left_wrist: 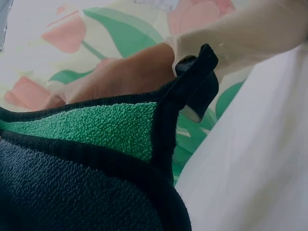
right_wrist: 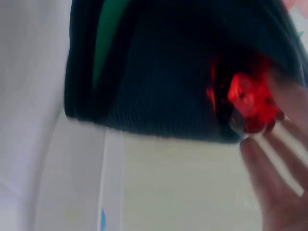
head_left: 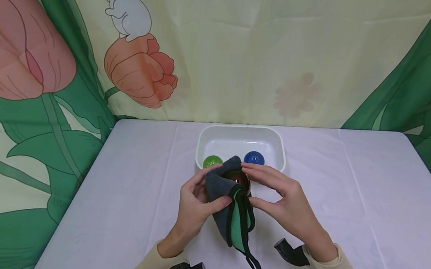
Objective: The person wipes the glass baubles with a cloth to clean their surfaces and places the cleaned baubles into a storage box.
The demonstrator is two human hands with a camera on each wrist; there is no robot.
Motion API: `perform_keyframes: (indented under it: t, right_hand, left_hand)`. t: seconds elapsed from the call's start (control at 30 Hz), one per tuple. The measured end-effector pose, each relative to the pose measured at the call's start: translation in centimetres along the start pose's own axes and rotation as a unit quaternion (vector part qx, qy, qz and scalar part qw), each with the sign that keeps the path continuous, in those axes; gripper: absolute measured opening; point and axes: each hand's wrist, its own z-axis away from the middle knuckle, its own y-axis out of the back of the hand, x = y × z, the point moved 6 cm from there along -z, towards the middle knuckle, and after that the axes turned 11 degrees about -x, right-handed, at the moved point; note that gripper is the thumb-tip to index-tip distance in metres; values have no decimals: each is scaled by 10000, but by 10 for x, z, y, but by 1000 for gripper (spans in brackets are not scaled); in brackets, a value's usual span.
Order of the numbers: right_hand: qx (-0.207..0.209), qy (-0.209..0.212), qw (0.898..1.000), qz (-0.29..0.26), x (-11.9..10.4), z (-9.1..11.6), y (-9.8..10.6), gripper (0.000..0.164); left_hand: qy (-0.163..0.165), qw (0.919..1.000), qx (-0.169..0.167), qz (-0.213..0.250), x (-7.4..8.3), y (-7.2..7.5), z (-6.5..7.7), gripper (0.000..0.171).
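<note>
Before the tray, my left hand [head_left: 193, 206] grips a folded terry cloth [head_left: 219, 192], thumb on its front. The cloth is dark blue-grey outside and green inside, with black edging and a black hanging loop [head_left: 253, 264] trailing toward me. A see-through red ball [head_left: 241, 178] sits in the cloth's fold, partly hidden by it. My right hand [head_left: 291, 200] holds the ball from the right, fingers above and thumb below. In the right wrist view the fingertips lie against the shiny red ball [right_wrist: 250, 101]. The left wrist view shows the cloth's green inner face [left_wrist: 96, 127] up close.
Behind the hands stands a white tray [head_left: 234, 143] holding a green ball [head_left: 212, 161] at its front left and a blue ball [head_left: 254, 157] to the right. A white sheet [head_left: 128, 187] covers the table. A printed flower curtain [head_left: 226, 57] hangs behind it.
</note>
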Motion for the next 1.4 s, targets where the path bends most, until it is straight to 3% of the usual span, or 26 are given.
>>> perform_keyframes:
  t: [0.07, 0.13, 0.2, 0.27, 0.37, 0.53, 0.63, 0.77, 0.87, 1.0, 1.2, 1.4]
  right_hand:
    - [-97, 330, 9988, 355, -3, 0, 0, 65]
    - [-180, 703, 9953, 634, -7, 0, 0, 52]
    - [-205, 1041, 9913, 785, -10, -1, 0, 39]
    - [-197, 1175, 9893, 841, -12, -1, 1, 37]
    - [-155, 1055, 9914, 763, -11, 0, 2, 37]
    - [-10, 223, 9998, 1, -1, 1, 1, 57]
    - [86, -202, 9988, -431, 5, 2, 0, 56]
    - [71, -250, 9988, -424, 6, 1, -1, 56]
    - [-81, -84, 9997, -228, 4, 0, -1, 63]
    - [-380, 303, 9979, 439, -2, -1, -4, 73]
    - [-365, 1057, 9876, 1103, -11, -1, -5, 41]
    - [-212, 1310, 9828, 1282, -14, -1, -4, 41]
  left_hand:
    - [54, 10000, 24, 4, -1, 0, 0, 63]
    - [111, 9999, 60, 43, -2, 0, 0, 62]
    - [135, 9999, 60, 77, -2, 0, 0, 63]
    - [149, 9998, 26, 111, -2, 0, 0, 64]
    - [186, 9997, -55, 131, -3, -1, 0, 65]
    - [118, 9996, -205, 120, -2, -1, 0, 68]
    - [27, 9996, -257, 106, -1, -1, 0, 68]
    - [5, 9997, -230, 54, 0, 0, 0, 66]
    - [28, 9998, -171, 33, 0, 1, 0, 65]
    - [62, 9999, -109, 96, -1, 1, 0, 65]
    - [136, 9997, -131, 181, -2, 0, 0, 67]
    - [145, 9996, -172, 183, -2, 1, 0, 68]
